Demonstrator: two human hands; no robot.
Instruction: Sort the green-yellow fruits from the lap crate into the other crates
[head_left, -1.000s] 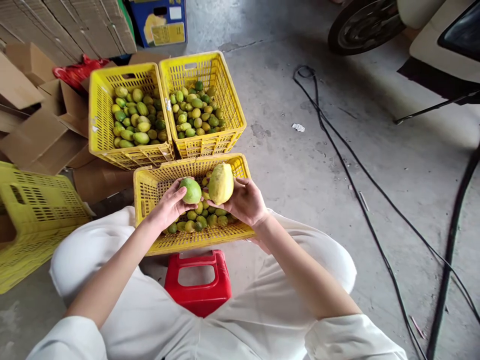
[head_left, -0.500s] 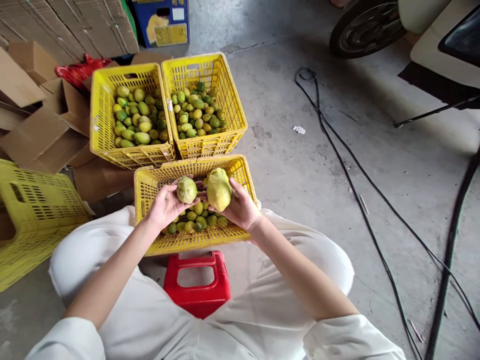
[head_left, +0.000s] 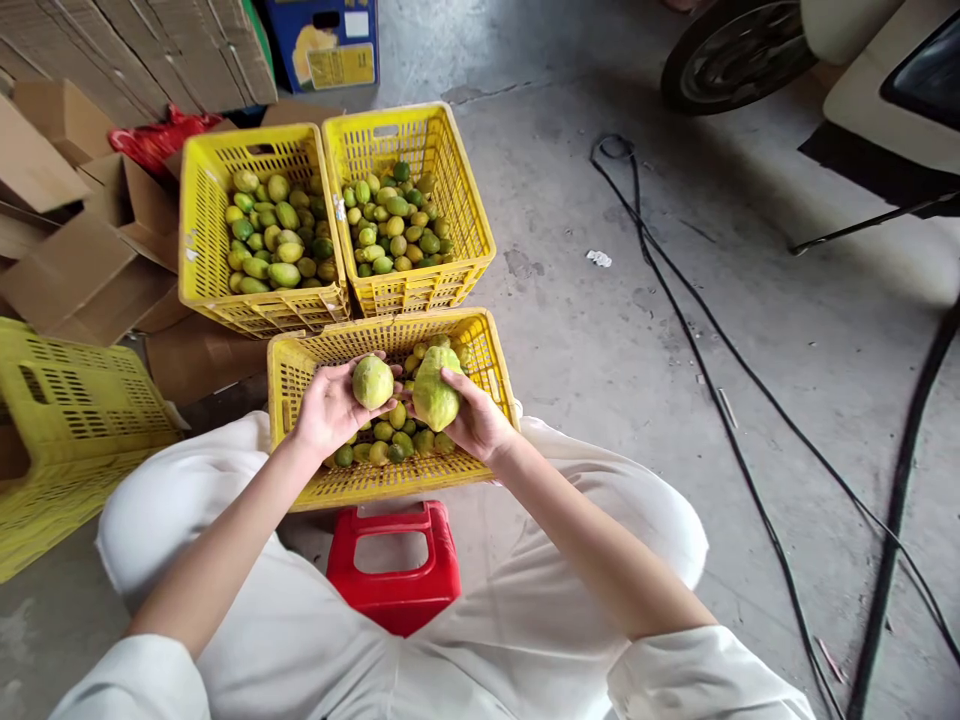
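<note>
Resting in the fingers of my left hand [head_left: 328, 408] is a round yellow-green lemon [head_left: 373, 382]. My right hand [head_left: 480, 420] grips a larger, bumpy, oblong lemon [head_left: 436, 392], its thumb lying over the right side. Both fruits are held side by side above the near yellow crate [head_left: 330, 492], where several yellow and green lemons [head_left: 381, 432] lie. The hands partly cover that pile. Two more yellow crates stand just beyond, the left one [head_left: 259, 310] and the right one [head_left: 420, 290], each with many green and yellow lemons inside.
A red plastic stool [head_left: 394, 600] is between my knees. Another yellow crate [head_left: 82, 390] stands at the left, below loose cardboard boxes [head_left: 90, 270]. Black cables [head_left: 720, 400] cross the concrete floor on the right, near a parked vehicle's wheel [head_left: 739, 60]. A blue carton [head_left: 322, 45] stands at the back.
My right hand has turned the larger lemon, showing a greener, ridged side, with the thumb now over it. The smaller lemon in my left hand has also rotated slightly.
</note>
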